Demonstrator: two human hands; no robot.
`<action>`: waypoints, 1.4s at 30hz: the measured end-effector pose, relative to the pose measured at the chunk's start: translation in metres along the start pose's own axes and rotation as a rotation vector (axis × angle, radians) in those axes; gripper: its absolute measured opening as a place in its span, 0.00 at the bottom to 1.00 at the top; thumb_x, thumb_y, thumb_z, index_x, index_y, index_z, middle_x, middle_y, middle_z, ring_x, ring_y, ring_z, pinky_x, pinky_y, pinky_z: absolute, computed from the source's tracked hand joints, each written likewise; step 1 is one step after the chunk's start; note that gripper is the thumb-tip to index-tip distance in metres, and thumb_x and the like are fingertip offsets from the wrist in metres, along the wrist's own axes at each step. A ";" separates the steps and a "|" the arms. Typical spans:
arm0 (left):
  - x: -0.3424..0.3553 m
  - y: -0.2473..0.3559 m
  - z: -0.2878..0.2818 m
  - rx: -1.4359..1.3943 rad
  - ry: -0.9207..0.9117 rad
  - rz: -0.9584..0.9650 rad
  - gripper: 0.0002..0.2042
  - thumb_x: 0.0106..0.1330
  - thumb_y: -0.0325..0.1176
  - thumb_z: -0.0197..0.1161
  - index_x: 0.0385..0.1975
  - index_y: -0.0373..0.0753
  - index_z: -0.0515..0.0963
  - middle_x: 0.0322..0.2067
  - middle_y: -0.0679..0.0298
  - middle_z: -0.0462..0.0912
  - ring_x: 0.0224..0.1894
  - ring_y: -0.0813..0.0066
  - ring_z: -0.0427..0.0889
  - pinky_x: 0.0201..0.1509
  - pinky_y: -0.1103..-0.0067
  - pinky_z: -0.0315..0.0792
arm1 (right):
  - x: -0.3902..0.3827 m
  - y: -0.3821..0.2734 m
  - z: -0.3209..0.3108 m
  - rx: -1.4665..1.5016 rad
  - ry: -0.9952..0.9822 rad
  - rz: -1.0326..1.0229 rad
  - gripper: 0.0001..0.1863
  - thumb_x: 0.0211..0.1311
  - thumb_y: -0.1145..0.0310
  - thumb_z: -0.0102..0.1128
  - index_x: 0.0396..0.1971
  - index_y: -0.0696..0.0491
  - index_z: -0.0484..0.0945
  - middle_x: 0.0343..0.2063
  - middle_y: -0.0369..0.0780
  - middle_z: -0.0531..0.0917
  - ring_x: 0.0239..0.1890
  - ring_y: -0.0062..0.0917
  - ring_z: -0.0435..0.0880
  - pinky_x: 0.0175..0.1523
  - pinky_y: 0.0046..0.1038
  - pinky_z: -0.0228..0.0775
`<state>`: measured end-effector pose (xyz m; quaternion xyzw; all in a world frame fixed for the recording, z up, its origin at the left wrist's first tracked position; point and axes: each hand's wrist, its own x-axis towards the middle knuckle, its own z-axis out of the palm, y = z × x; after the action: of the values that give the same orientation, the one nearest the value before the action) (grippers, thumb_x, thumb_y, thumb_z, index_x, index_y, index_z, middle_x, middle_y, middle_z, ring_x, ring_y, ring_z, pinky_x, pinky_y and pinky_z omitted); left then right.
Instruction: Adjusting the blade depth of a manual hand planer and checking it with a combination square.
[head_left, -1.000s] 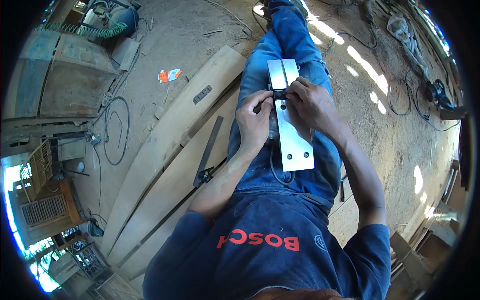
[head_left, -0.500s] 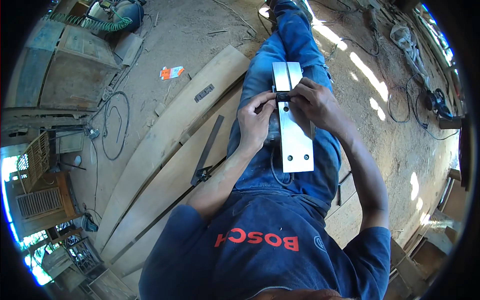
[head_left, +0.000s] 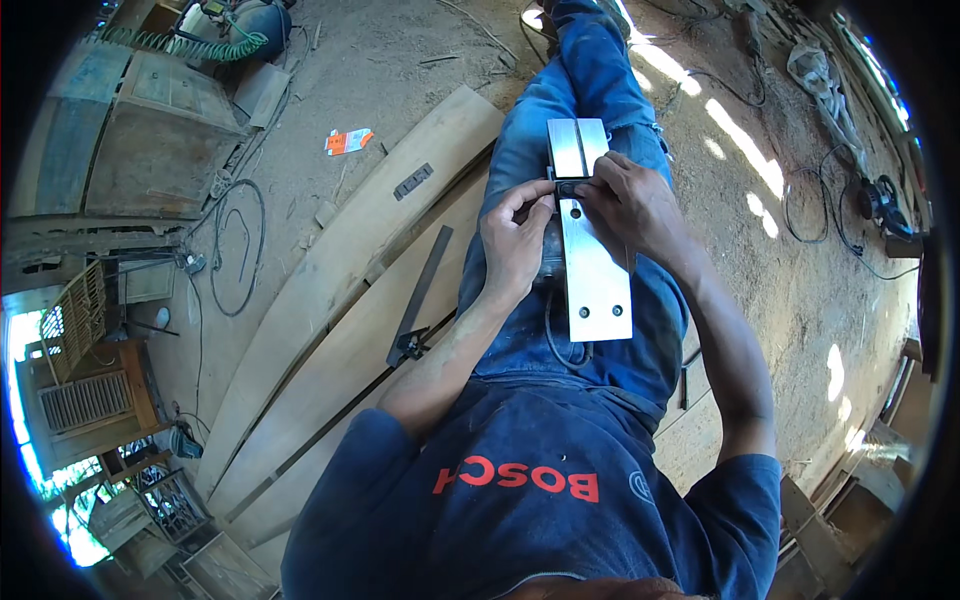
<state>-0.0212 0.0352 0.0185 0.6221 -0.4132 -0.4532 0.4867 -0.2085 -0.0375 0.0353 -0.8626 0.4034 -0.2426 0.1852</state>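
An upturned electric planer (head_left: 595,280) lies along my thighs, with its two-part silver metal sole facing up, a cord beside it. My left hand (head_left: 515,240) is closed at the planer's left side, thumb and forefinger pinched at the small dark part (head_left: 568,188) across the gap in the sole, apparently the cutter head. My right hand (head_left: 635,205) is closed on the same part from the right, fingertips pressed at it and partly hiding it; whether anything separate is between the fingers is too small to tell.
Long wooden boards (head_left: 340,250) lie at my left with a dark straight bar and clamp (head_left: 420,300). An orange-white packet (head_left: 348,141), hoses, cables, a compressor (head_left: 240,30) and cabinets (head_left: 150,150) are beyond. A black power tool (head_left: 880,205) lies at the right on the dusty floor.
Both hands stay at the dark part with slight finger shifts. The planer and hands appear a little farther right in the picture as the view shifts slightly.
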 end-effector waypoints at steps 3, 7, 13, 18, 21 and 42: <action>0.000 -0.002 -0.002 -0.012 0.006 0.011 0.11 0.73 0.26 0.63 0.51 0.32 0.86 0.43 0.61 0.89 0.42 0.77 0.83 0.53 0.83 0.75 | 0.002 -0.004 -0.001 0.011 0.008 -0.002 0.09 0.67 0.69 0.69 0.33 0.56 0.78 0.31 0.41 0.81 0.22 0.32 0.78 0.29 0.35 0.71; -0.003 -0.004 -0.001 -0.043 0.016 0.054 0.11 0.74 0.27 0.62 0.51 0.32 0.85 0.44 0.60 0.89 0.44 0.74 0.85 0.54 0.79 0.77 | 0.000 -0.009 -0.002 0.137 0.069 -0.064 0.10 0.66 0.68 0.70 0.35 0.57 0.78 0.31 0.42 0.81 0.23 0.32 0.78 0.30 0.35 0.71; -0.001 0.000 0.000 -0.006 -0.018 0.064 0.10 0.74 0.27 0.62 0.50 0.33 0.85 0.45 0.59 0.88 0.43 0.71 0.85 0.54 0.77 0.79 | -0.001 -0.009 0.003 0.031 0.035 0.071 0.09 0.67 0.69 0.69 0.34 0.57 0.78 0.30 0.42 0.81 0.24 0.33 0.79 0.30 0.35 0.71; -0.001 -0.003 -0.002 0.040 -0.024 0.075 0.10 0.74 0.27 0.63 0.50 0.33 0.84 0.45 0.58 0.88 0.43 0.68 0.85 0.53 0.75 0.80 | 0.000 -0.014 0.002 0.087 0.048 0.089 0.10 0.67 0.69 0.69 0.31 0.58 0.78 0.30 0.42 0.81 0.23 0.32 0.78 0.30 0.34 0.71; 0.000 -0.008 0.000 0.037 -0.037 0.092 0.10 0.74 0.27 0.63 0.50 0.34 0.84 0.45 0.58 0.88 0.43 0.66 0.85 0.53 0.73 0.81 | -0.002 -0.008 0.004 0.094 0.046 0.030 0.10 0.68 0.69 0.68 0.31 0.58 0.78 0.29 0.42 0.80 0.22 0.32 0.77 0.29 0.34 0.71; 0.040 0.014 -0.014 0.596 -0.173 0.788 0.05 0.67 0.23 0.64 0.41 0.35 0.83 0.39 0.57 0.80 0.42 0.58 0.79 0.49 0.67 0.74 | -0.002 -0.013 0.024 -0.086 0.146 0.048 0.08 0.63 0.70 0.67 0.33 0.56 0.75 0.30 0.44 0.80 0.24 0.41 0.79 0.31 0.40 0.72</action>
<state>0.0015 -0.0023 0.0271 0.4909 -0.7671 -0.1471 0.3860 -0.1886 -0.0249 0.0221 -0.8399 0.4466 -0.2827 0.1237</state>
